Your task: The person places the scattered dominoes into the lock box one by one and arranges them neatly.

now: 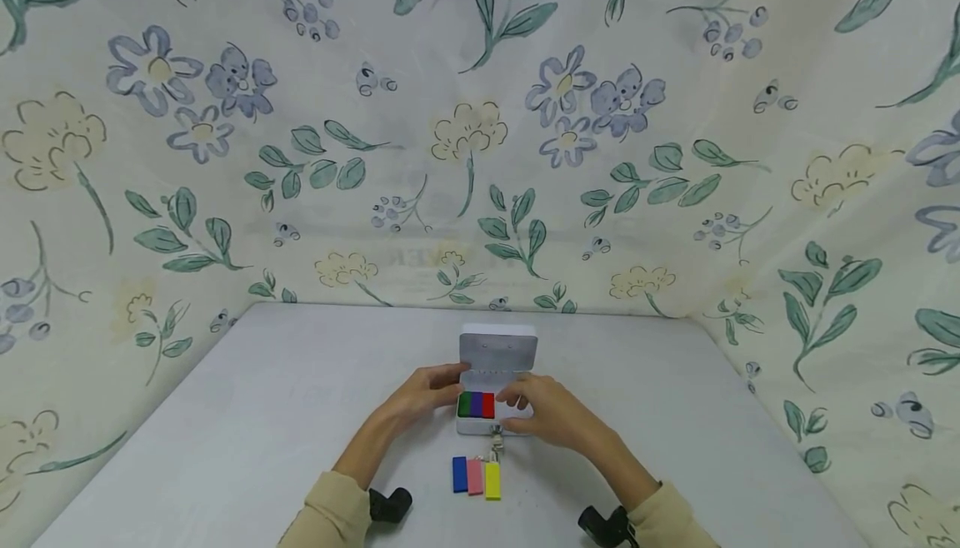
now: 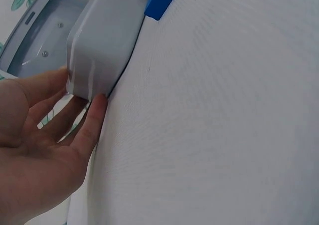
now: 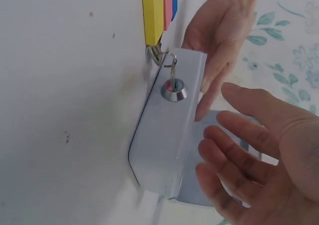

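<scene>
A small pale grey metal lockbox [image 1: 474, 426] stands on the table with its lid [image 1: 498, 353] raised at the back. In its left part sit a green block [image 1: 464, 405], a purple block [image 1: 476, 405] and a red block [image 1: 489, 405] side by side. My left hand [image 2: 45, 145] touches the box's left end, its fingers fairly straight. Above the box's right part hovers my right hand [image 1: 555, 411], fingers loosely bent and holding nothing. A key [image 3: 173, 75] on a ring sits in the front lock [image 3: 174, 91].
Blue [image 1: 459, 475], pink [image 1: 475, 477] and yellow pieces [image 1: 492, 481] lie before the box, close to the key ring; their attachment is unclear. A white cloth covers the table [image 1: 337, 348]. Floral fabric [image 1: 420, 173] rises behind and at both sides.
</scene>
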A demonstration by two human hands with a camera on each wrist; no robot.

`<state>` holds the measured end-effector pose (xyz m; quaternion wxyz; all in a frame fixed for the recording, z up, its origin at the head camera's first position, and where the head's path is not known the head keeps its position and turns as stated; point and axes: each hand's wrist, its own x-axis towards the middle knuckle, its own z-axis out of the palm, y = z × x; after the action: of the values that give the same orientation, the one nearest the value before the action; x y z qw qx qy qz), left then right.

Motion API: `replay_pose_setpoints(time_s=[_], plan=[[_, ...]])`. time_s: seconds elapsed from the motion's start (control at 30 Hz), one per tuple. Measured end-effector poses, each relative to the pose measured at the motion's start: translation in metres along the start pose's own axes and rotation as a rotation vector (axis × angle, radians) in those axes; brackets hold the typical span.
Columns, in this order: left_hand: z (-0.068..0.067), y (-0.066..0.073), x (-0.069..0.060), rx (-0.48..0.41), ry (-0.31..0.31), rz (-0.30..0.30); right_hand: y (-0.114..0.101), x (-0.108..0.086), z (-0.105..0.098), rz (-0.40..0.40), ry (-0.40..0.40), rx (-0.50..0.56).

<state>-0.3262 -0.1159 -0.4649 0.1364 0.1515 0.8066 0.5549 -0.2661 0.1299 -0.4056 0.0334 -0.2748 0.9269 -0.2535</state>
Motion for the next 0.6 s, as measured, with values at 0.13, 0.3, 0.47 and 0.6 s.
replay_pose_setpoints(time_s=[0.13,0.3,0.47,0.6], plan=[[0.000,0.001,0.000,0.007,0.003,-0.005,-0.002,-0.006,0.002,-0.006,-0.022,0.020],[-0.001,0.001,0.001,0.015,0.005,-0.002,-0.006,-0.015,0.004,-0.002,-0.075,0.042],[-0.001,0.000,0.001,0.017,0.005,0.003,-0.008,-0.022,0.007,0.023,-0.120,0.072],[-0.001,0.000,0.001,0.021,0.010,0.001,-0.006,-0.025,0.012,0.045,-0.147,0.097]])
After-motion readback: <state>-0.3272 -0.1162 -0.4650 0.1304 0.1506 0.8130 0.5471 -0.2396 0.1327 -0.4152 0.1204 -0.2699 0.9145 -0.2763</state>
